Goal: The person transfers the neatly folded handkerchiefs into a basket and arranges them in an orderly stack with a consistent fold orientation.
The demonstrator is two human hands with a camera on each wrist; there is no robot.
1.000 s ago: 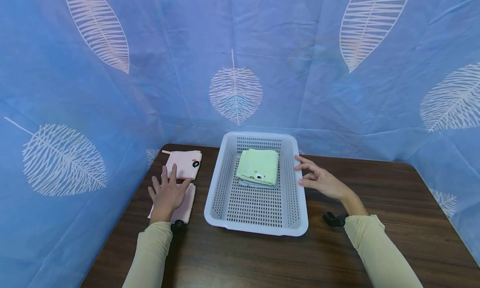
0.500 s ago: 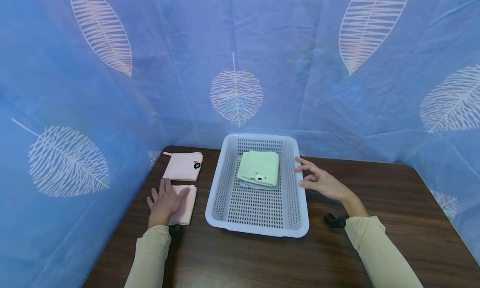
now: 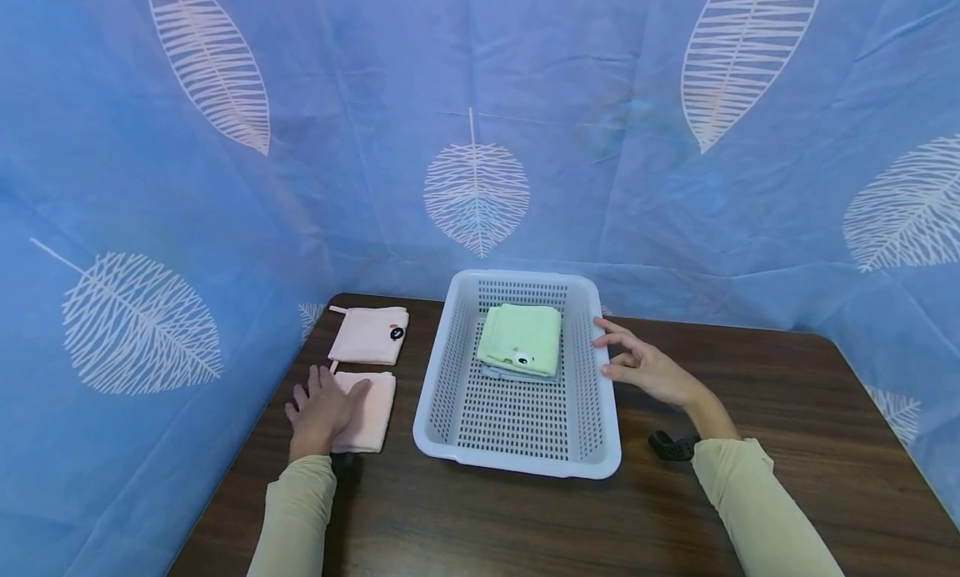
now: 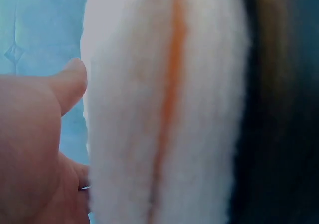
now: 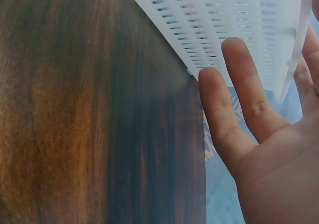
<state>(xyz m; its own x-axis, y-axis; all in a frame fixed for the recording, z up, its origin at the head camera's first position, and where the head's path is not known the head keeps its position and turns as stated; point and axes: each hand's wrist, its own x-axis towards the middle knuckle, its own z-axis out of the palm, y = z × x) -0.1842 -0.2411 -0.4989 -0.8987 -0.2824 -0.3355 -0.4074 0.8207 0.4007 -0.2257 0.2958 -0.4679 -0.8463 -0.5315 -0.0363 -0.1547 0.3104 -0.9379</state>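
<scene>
The left hand lies with spread fingers at the left edge of the nearer folded pink cloth; its thumb reaches over the cloth. In the left wrist view the cloth's pale layered side stands close beside the thumb. The right hand is at the right rim of a white perforated basket, fingertips at the rim; in the right wrist view two fingers of this hand extend along the basket's outer wall. Inside the basket a folded green cloth lies on a grey-blue one.
Another folded pink cloth with a black round mark lies behind the nearer one. Black wrist devices show beside both wrists, the right one above the dark wooden table. A blue curtain with white leaves hangs behind and at the sides.
The left hand has moved down and slightly left, off the farther pink cloth's edge, uncovering more of the nearer one. The right hand stays at the rim.
</scene>
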